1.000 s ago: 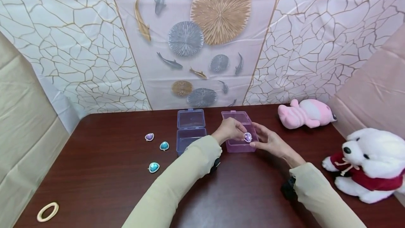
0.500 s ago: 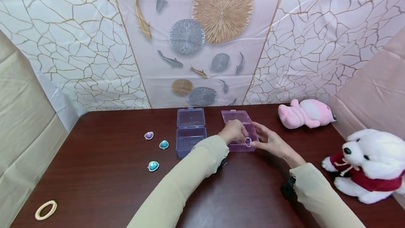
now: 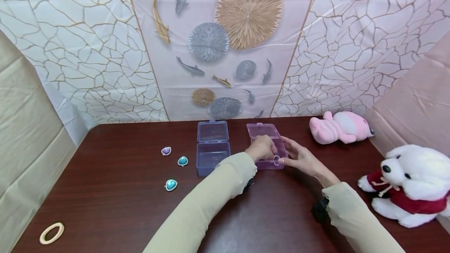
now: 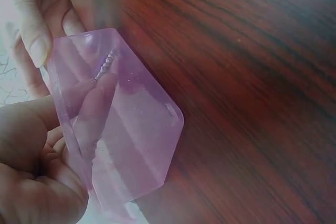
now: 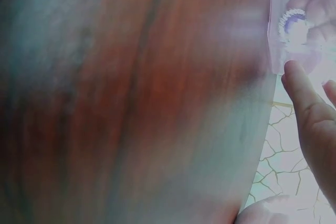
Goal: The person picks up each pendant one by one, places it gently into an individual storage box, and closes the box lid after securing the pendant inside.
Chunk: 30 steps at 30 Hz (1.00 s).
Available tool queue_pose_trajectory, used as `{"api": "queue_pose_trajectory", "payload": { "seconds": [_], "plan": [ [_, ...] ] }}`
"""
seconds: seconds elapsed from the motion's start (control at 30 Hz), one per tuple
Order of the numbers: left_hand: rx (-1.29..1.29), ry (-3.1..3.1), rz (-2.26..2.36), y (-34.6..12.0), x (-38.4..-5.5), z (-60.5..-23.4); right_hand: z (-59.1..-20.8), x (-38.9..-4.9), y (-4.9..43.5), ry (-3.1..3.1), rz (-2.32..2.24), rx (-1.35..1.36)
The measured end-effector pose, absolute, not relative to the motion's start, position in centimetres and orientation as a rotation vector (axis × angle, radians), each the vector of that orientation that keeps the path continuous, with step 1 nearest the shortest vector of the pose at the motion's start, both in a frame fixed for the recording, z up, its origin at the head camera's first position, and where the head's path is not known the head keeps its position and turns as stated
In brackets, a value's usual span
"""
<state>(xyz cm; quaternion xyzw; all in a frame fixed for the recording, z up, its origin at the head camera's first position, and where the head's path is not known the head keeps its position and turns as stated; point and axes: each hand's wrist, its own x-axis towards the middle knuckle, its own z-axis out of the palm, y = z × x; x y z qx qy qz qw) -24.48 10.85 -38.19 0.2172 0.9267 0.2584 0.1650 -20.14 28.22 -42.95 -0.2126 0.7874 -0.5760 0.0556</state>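
Observation:
My left hand (image 3: 261, 147) reaches down into the open pink plastic box (image 3: 265, 164), fingertips pinching a purple gem (image 3: 276, 161) with a beaded silvery rim. Through the see-through wall in the left wrist view, the gem (image 4: 105, 65) stands edge-on between finger and thumb, inside the box. At the box's right side, my right hand (image 3: 303, 161) holds the wall, thumb at the near corner and fingers farther back. Left of it stands an open blue plastic box (image 3: 207, 170), partly overlapped by my left sleeve.
On the table's left lie another purple gem (image 3: 166, 151), a blue gem (image 3: 183, 161) and a second blue gem (image 3: 170, 185). A cream-coloured ring (image 3: 59, 232) lies at the front left. To the right are a pink plush toy (image 3: 337, 127) and a white plush dog (image 3: 415, 175).
My left hand has lowered the purple gem deeper into the pink box, moving slightly right and toward me. The right hand stays at the box's side.

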Motion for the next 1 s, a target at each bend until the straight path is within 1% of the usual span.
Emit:
{"api": "queue_pose_trajectory", "payload": {
  "seconds": [0.23,0.57,0.9,1.0],
  "plan": [
    [0.684,2.675,0.656,10.64,-24.42,-38.59,-43.18,-20.24,28.08,2.379,-1.754,-0.647],
    [0.917,2.626,0.529,10.14,-24.48,-38.66,-43.25,-19.94,27.89,2.398,-1.736,-0.634],
    [0.906,2.639,0.501,9.95,-24.27,-38.83,-43.79,-19.99,27.59,2.426,-1.732,-0.613],
    [0.911,2.642,0.511,9.98,-24.24,-39.03,-43.53,-19.77,27.65,2.413,-1.726,-0.690]
  ]
}}
